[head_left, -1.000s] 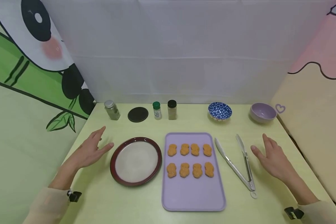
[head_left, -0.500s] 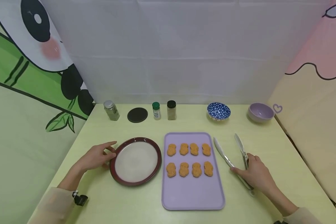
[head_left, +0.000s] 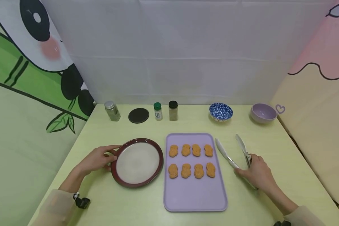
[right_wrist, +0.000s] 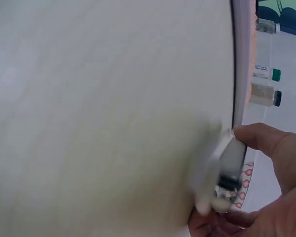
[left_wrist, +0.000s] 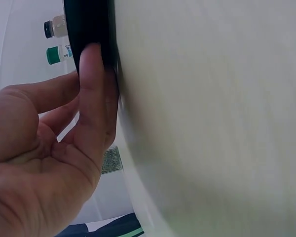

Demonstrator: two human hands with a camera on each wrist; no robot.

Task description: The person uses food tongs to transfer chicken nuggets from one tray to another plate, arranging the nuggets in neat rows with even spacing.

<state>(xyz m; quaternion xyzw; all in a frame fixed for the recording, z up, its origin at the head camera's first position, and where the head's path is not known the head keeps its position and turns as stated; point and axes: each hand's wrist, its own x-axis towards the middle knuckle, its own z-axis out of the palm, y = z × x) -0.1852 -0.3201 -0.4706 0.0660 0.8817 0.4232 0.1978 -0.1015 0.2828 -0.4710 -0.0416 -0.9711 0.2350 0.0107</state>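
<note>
A round plate [head_left: 139, 163] with a brown rim lies left of the purple tray. At its left edge my left hand [head_left: 94, 160] pinches the rim, thumb above. In the left wrist view, fingers [left_wrist: 91, 94] reach under the dark edge of the plate [left_wrist: 89, 24]. My right hand [head_left: 258, 175] grips the metal tongs [head_left: 223, 150] around the arms near the hinge end, which the hand partly covers. The two tong tips stand spread apart, pointing away from me. The purple tray [head_left: 195, 197] between plate and tongs bears two rows of brown nugget-shaped pieces [head_left: 185, 171].
Along the back stand a silver-lidded jar [head_left: 112, 110], a black round coaster [head_left: 138, 115], a green-capped bottle [head_left: 158, 111] and a black-capped bottle [head_left: 173, 110]. To their right are a blue patterned bowl [head_left: 221, 112] and a purple bowl [head_left: 263, 113] with a heart-shaped handle.
My left hand has come down and right onto the plate's rim. The right hand has moved left and down from above the table and taken hold of the tongs. Plate and tray stay in place.
</note>
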